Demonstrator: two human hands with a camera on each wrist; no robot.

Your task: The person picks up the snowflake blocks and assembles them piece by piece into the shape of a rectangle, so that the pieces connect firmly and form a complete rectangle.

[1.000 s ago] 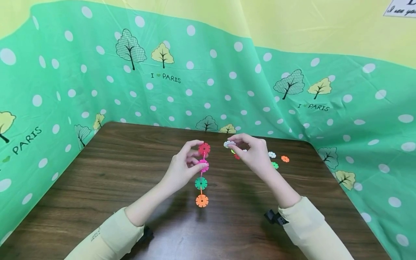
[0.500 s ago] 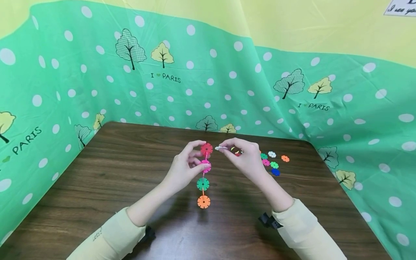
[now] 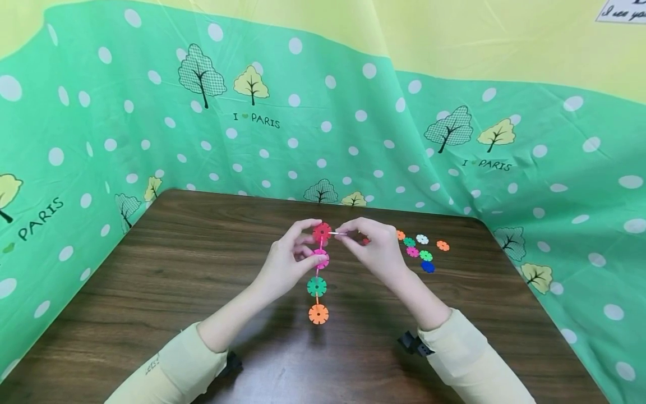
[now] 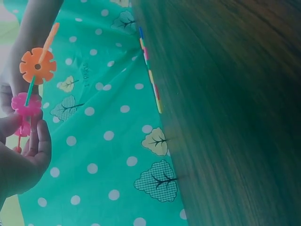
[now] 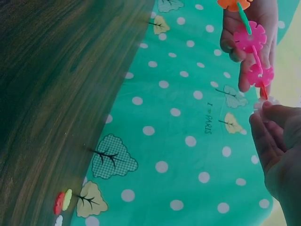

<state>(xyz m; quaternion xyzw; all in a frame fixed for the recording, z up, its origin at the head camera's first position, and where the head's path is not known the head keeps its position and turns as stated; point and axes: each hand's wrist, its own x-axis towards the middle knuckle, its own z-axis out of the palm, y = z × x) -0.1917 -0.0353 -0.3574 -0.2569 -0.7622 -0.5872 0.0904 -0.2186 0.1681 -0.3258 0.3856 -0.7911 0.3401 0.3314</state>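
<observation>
A hanging chain of slotted plastic discs runs from a red disc (image 3: 322,231) down through a pink disc (image 3: 318,264) and a green disc (image 3: 317,287) to an orange disc (image 3: 318,314). Further discs between them stand edge-on. My left hand (image 3: 282,259) holds the chain's upper part, its thumb at the pink disc and its fingers behind the red one. Between thumb and fingertips my right hand (image 3: 374,247) pinches a white disc (image 5: 257,106), seen edge-on in the head view, with its edge right at the red disc's rim. The fingers hide part of it.
Loose discs lie on the brown wooden table (image 3: 202,252) beyond my right hand, among them a blue disc (image 3: 428,266), a white one and an orange disc (image 3: 442,246). A green dotted curtain (image 3: 323,129) stands round the table's far and side edges.
My right hand has moved left with the white disc, turning it edge-on and bringing it to the red disc. The left hand and chain have shifted slightly right.
</observation>
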